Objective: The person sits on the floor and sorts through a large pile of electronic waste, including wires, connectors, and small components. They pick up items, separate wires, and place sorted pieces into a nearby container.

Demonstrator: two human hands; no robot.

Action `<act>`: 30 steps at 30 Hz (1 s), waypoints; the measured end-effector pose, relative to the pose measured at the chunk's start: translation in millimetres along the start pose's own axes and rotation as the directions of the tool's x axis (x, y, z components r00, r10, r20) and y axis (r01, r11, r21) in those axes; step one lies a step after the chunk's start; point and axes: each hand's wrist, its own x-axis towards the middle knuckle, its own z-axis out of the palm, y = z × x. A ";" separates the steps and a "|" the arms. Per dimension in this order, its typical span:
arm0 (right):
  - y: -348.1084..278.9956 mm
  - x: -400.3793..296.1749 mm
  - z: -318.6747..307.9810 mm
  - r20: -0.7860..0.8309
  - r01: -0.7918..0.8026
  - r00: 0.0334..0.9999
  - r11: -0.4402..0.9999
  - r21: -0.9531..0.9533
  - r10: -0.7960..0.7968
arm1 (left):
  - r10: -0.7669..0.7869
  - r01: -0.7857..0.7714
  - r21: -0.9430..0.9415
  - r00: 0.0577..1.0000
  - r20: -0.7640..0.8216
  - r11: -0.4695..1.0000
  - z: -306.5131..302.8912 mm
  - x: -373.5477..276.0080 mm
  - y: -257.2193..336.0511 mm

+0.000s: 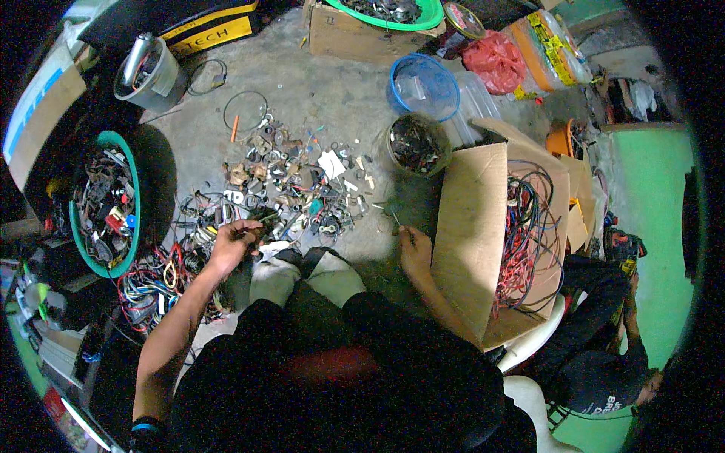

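Observation:
My left hand [235,243] is over the near left part of a heap of small scrap parts [283,175] on the concrete floor. A thin greenish strip [269,217] sticks out from its fingertips; what it is made of is unclear. To the right of the heap, my right hand [415,249] pinches a thin pale stick-like piece [396,218], pointing away from me. A tangle of coloured wires [161,280] lies left of my knees. Right of my right forearm stands an open cardboard box [473,226] with red and black cables [527,238] inside.
A round tub [419,144] holds dark scrap, with a blue-rimmed basket [425,85] behind it. At left are a green-rimmed basket of parts [136,198] and a grey bucket [156,85]. Another person [595,362] sits at the right, beyond the box.

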 end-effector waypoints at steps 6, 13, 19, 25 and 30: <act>-20.2 9.5 0.8 0.000 -0.030 1.000 0.985 0.170 0.030 | 0.002 -0.002 0.018 1.000 -0.026 1.000 5.5 0.7 1.3; -66.4 22.5 -3.0 0.029 0.019 0.999 0.966 0.258 -0.028 | 0.016 -0.016 0.032 1.000 0.011 0.999 3.7 -2.8 7.7; -100.1 16.0 -10.0 0.183 -0.073 0.983 0.934 0.349 0.009 | 0.016 -0.016 0.037 1.000 -0.012 0.999 -0.5 -2.3 2.7; -23.9 32.3 49.0 0.260 0.046 0.959 0.970 0.238 -0.109 | 0.007 -0.008 0.034 1.000 0.012 0.999 -0.2 0.6 -2.0; -6.2 38.9 73.3 0.255 0.105 0.962 0.994 -0.011 -0.098 | 0.004 -0.003 0.037 1.000 -0.015 0.999 0.0 -2.3 -3.9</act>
